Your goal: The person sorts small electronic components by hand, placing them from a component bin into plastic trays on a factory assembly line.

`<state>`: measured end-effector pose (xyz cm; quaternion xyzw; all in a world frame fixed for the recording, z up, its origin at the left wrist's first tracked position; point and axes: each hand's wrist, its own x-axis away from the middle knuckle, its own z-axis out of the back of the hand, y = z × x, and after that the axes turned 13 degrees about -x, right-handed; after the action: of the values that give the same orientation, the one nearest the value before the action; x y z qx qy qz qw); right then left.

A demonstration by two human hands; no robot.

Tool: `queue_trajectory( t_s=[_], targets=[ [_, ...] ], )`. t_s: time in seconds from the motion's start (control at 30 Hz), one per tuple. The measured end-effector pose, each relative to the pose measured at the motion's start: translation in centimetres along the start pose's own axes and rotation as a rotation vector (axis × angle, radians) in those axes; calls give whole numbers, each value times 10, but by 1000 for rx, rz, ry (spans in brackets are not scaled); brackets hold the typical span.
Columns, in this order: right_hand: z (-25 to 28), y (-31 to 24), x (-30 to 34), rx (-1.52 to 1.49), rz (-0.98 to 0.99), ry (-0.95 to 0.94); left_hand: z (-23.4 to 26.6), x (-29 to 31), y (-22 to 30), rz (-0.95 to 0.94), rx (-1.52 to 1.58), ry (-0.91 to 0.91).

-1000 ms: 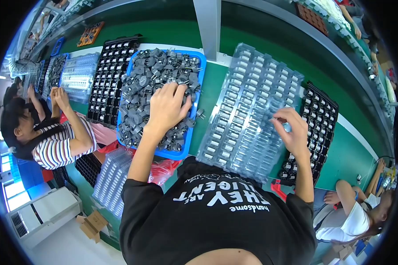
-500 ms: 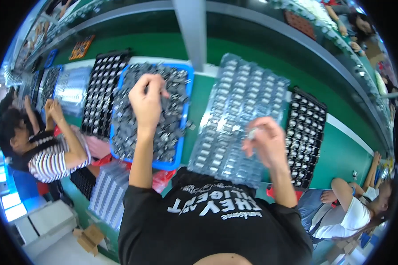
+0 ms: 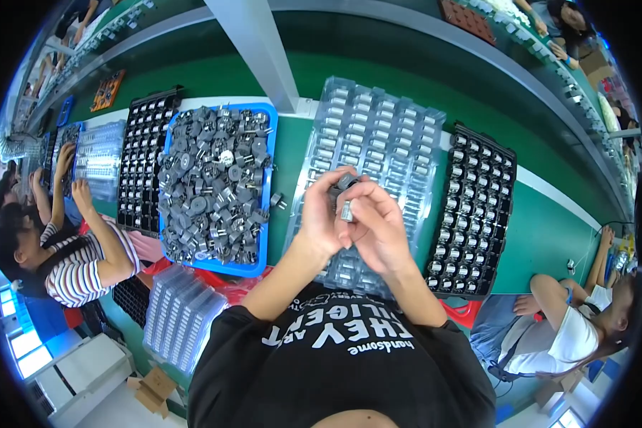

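Note:
My two hands come together over a clear plastic tray (image 3: 375, 105) filled with rows of small silver metal cylinders. Between the fingers of my left hand (image 3: 319, 217) is a dark grey round plastic part (image 3: 347, 181), partly covered by fingertips. A small silver cylinder (image 3: 347, 211) sits at the thumb of my right hand (image 3: 379, 227), whose fingers are closed around it. The two pieces are close to each other; whether they touch is hidden. To the left stands a blue bin (image 3: 272, 139) heaped with grey round parts with metal prongs.
One loose grey part (image 3: 278, 201) lies on the green table beside the bin. Black trays of silver cylinders flank the work: one on the right (image 3: 507, 228), one on the left (image 3: 125, 171). A grey metal post (image 3: 253, 50) rises behind. Co-workers sit on both sides.
My left hand has moved right, from above the blue bin to over the clear tray. My right hand has moved left to meet it, and the view has shifted slightly.

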<state>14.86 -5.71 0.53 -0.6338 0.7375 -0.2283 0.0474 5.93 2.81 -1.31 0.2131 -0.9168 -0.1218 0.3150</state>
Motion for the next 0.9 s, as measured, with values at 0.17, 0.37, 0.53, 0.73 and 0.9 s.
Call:
queue_trajectory(
  t_s=[0.17,0.37,0.53,0.73,0.9],
  targets=[
    [1,-14,7,-112,-42,-152,-15,14,-1,13,8,72],
    [14,-30,13,212,78,-8,14,20,6,-4,-192,-78],
    [9,-30,19,484,96,2,23,18,6,-5,-219,-200],
    [12,-25,21,491,173,-13,11,29,7,30,-309,-236],
    [6,-24,25,524,198,-30,11,32,9,-3,-387,-178]
  ],
)
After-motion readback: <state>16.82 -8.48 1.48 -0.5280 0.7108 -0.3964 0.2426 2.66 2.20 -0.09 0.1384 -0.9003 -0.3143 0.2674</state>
